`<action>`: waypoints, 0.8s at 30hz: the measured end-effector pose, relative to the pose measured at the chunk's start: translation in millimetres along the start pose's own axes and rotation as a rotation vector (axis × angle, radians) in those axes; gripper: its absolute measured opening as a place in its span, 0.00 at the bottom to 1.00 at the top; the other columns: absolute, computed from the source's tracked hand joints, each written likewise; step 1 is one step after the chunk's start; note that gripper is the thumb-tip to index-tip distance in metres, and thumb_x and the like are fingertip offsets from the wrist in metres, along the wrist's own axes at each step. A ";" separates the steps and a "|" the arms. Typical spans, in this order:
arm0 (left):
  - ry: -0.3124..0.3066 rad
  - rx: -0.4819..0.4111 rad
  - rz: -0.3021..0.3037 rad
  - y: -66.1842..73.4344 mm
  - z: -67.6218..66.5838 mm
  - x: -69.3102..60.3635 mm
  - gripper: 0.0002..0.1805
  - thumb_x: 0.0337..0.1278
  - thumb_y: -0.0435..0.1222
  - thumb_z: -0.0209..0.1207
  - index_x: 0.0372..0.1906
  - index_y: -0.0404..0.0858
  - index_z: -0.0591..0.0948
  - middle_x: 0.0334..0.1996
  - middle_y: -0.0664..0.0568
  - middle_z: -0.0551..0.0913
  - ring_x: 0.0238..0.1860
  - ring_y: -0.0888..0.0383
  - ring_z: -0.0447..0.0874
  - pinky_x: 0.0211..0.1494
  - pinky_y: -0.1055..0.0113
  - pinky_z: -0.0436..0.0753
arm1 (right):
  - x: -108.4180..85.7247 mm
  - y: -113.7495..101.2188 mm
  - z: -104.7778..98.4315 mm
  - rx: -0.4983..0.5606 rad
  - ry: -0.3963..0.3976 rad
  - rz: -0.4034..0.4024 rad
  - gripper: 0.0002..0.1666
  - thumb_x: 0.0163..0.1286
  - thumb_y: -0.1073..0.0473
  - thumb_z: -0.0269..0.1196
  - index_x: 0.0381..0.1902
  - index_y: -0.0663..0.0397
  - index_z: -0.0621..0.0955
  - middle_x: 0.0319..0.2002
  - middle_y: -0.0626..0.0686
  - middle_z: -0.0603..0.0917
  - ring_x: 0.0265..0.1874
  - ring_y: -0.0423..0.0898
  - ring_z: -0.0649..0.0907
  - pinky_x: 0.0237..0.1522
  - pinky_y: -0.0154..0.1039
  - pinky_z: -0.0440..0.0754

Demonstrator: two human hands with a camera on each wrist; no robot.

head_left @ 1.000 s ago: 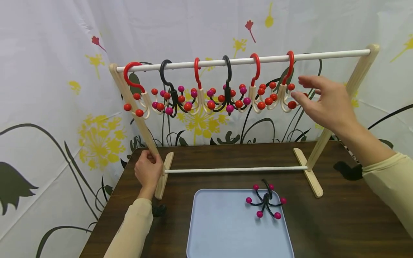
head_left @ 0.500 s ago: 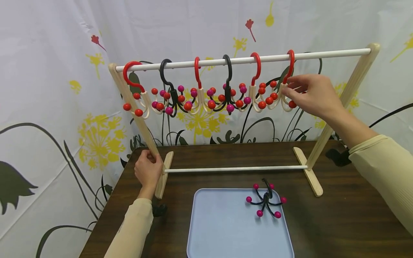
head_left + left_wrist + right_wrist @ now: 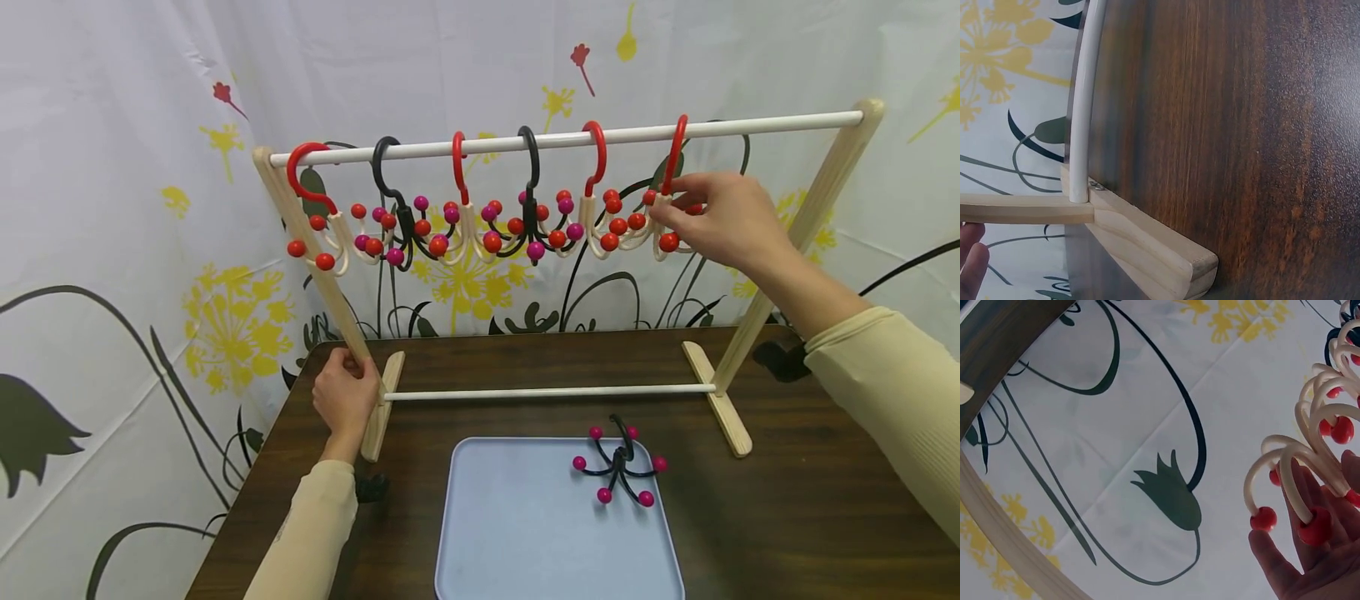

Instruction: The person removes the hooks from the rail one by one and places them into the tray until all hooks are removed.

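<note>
My right hand pinches the neck of the rightmost octopus-style hanger, whose red hook sits over the rack's white top rod. Its cream arms curve out to red balls beside my fingers in the right wrist view. Down by the table, my left hand grips the rack's left wooden upright; its fingers show at the edge of the left wrist view. Further left along the rod hang several similar hangers, some red and cream, two black with magenta balls.
A blue-grey tray lies on the dark wood table in front of the rack. One black hanger with magenta balls rests over the tray's back right corner. Behind the rack hangs a white flowered curtain.
My right hand has moved left onto the rightmost hanger's neck and grips it. That hanger has turned, and its hook has shifted slightly right. My left hand stays put on the upright.
</note>
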State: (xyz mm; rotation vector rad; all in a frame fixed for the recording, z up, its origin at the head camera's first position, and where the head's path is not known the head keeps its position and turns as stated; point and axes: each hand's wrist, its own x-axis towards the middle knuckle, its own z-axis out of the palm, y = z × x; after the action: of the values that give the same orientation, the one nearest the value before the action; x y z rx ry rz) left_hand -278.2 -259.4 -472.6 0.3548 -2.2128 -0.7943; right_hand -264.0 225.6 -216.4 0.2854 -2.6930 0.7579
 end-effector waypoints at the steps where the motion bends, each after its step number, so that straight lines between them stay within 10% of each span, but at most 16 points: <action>1: 0.000 0.000 0.000 -0.3 0.4 0.1 0.09 0.55 0.41 0.63 0.36 0.39 0.81 0.27 0.48 0.85 0.28 0.45 0.82 0.31 0.45 0.72 | 0.3 0.1 0.0 -0.004 -0.005 0.004 0.29 0.70 0.42 0.58 0.59 0.56 0.80 0.48 0.64 0.85 0.46 0.60 0.82 0.36 0.49 0.70; 24: -0.049 0.069 0.025 -17.9 18.2 -13.3 0.08 0.57 0.40 0.62 0.30 0.40 0.79 0.20 0.48 0.80 0.23 0.42 0.78 0.25 0.45 0.70 | 1.6 9.1 -9.0 0.005 0.090 0.019 0.25 0.69 0.44 0.59 0.53 0.56 0.84 0.42 0.61 0.87 0.37 0.51 0.83 0.29 0.37 0.71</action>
State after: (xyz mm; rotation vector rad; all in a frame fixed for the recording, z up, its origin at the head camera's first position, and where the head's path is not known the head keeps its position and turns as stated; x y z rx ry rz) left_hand -282.2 -259.0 -501.2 0.3435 -2.2899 -0.7218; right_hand -265.7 237.9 -212.8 0.2213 -2.6131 0.7650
